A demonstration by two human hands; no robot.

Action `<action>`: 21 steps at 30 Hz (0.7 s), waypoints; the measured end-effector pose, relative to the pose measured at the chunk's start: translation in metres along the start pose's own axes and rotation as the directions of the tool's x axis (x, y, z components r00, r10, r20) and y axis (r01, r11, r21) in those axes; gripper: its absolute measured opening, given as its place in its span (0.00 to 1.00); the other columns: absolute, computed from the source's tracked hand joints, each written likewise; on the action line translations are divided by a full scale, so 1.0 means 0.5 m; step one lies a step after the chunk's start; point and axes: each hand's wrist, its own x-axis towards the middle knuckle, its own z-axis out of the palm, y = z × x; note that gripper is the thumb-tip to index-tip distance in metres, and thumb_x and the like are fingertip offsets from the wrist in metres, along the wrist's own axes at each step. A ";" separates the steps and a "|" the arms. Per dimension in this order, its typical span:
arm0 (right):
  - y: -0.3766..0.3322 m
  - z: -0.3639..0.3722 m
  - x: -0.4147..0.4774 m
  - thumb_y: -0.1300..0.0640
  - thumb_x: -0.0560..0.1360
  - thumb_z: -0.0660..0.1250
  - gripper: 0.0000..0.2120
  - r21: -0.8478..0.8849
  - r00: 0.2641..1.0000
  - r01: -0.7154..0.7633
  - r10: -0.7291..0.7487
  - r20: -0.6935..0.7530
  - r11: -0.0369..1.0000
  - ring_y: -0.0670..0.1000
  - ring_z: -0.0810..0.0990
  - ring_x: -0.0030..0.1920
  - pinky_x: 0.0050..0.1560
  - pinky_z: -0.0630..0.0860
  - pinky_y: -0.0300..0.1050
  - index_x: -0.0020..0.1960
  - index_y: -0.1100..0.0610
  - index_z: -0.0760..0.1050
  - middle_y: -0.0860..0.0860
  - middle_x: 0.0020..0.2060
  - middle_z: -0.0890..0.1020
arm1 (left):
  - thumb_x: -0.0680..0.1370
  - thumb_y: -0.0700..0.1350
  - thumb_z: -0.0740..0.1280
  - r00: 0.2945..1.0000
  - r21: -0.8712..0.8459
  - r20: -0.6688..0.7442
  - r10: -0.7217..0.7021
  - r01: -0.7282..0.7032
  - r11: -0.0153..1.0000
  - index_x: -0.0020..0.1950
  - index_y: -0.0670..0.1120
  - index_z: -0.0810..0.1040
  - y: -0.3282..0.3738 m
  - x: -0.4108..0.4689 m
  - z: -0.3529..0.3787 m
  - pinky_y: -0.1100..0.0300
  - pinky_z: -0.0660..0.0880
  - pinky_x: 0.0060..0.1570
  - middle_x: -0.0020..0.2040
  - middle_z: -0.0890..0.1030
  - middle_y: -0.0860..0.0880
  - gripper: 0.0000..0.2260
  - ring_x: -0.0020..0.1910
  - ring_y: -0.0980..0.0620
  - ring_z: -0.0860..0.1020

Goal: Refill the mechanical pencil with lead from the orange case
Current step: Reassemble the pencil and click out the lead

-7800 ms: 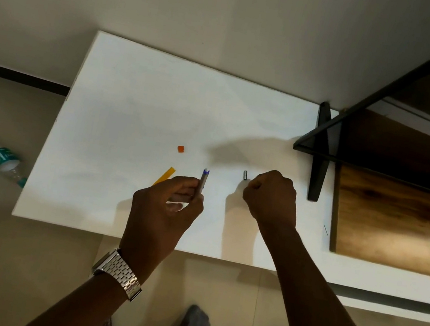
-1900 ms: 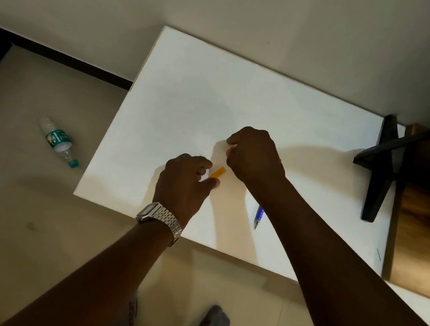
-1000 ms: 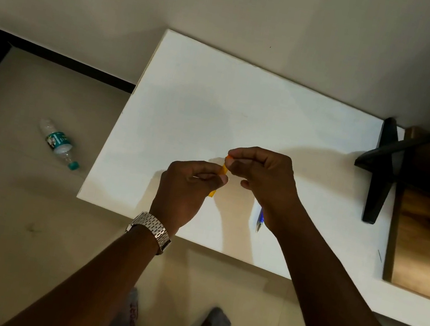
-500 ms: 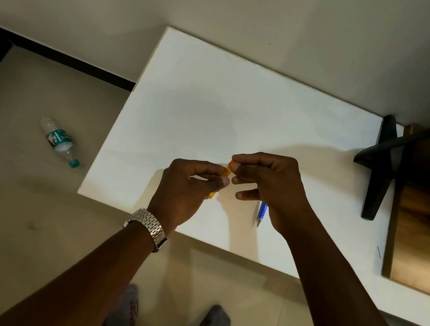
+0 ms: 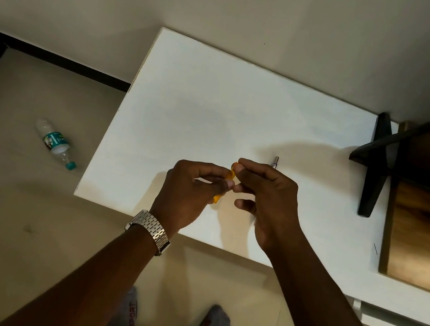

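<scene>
Left hand [image 5: 192,187] and right hand [image 5: 268,198] pinch together.

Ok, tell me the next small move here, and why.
Probably finish working the upper end of the orange case. The left hand grips its body above the white table, and the right hand pinches that end. Whether it is opening or closing cannot be told. A small metal piece lies loose nearby.

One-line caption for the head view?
Both hands, left hand and right hand, hold the orange case above the white table.
</scene>
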 end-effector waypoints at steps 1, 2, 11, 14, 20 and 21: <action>0.004 -0.002 -0.001 0.59 0.75 0.77 0.05 -0.049 0.999 0.040 -0.040 0.001 0.998 0.47 0.85 0.35 0.30 0.79 0.41 0.48 0.51 0.89 0.50 0.41 0.89 | 0.75 0.43 0.76 1.000 -0.003 0.002 -0.004 0.004 1.000 0.53 0.47 0.88 -0.002 -0.001 0.000 0.59 0.82 0.41 0.45 0.88 0.47 0.07 0.48 0.48 0.86; 0.008 -0.005 -0.001 0.59 0.75 0.77 0.05 -0.108 0.997 0.081 -0.080 0.010 0.991 0.47 0.84 0.35 0.30 0.79 0.42 0.47 0.50 0.89 0.49 0.40 0.89 | 0.75 0.43 0.76 1.000 -0.009 0.002 -0.011 0.011 1.000 0.53 0.47 0.88 -0.004 -0.002 0.000 0.60 0.81 0.40 0.45 0.87 0.46 0.07 0.48 0.48 0.86; 0.010 -0.011 0.035 0.64 0.75 0.74 0.11 -0.401 0.983 0.186 -0.172 0.071 0.897 0.45 0.86 0.35 0.31 0.82 0.42 0.48 0.48 0.88 0.48 0.36 0.88 | 0.74 0.44 0.76 0.996 0.123 -0.080 0.043 -0.033 0.992 0.49 0.48 0.89 -0.017 0.009 0.010 0.72 0.77 0.43 0.43 0.89 0.51 0.04 0.44 0.59 0.85; 0.012 -0.009 0.049 0.66 0.75 0.73 0.13 -0.392 0.984 0.176 -0.168 0.055 0.903 0.44 0.86 0.34 0.32 0.81 0.40 0.49 0.48 0.87 0.48 0.34 0.87 | 0.74 0.45 0.77 0.996 0.148 -0.084 0.029 -0.016 0.989 0.49 0.48 0.89 -0.012 0.026 0.017 0.76 0.74 0.40 0.43 0.89 0.50 0.05 0.45 0.59 0.85; 0.001 -0.043 0.070 0.61 0.75 0.75 0.09 -0.503 0.924 0.244 -0.356 -0.140 0.829 0.49 0.87 0.39 0.45 0.83 0.45 0.52 0.50 0.88 0.50 0.40 0.88 | 0.70 0.45 0.80 0.992 0.219 -0.126 0.030 -0.001 0.976 0.46 0.45 0.89 -0.023 0.046 0.011 0.59 0.80 0.47 0.40 0.88 0.47 0.07 0.37 0.55 0.83; -0.004 -0.058 0.076 0.61 0.75 0.74 0.08 -0.538 0.902 0.238 -0.389 -0.186 0.809 0.49 0.87 0.39 0.45 0.83 0.44 0.51 0.50 0.87 0.50 0.42 0.89 | 0.69 0.45 0.81 0.991 0.242 -0.130 0.030 0.002 0.970 0.45 0.45 0.88 -0.025 0.050 0.008 0.59 0.80 0.46 0.39 0.88 0.47 0.08 0.35 0.55 0.82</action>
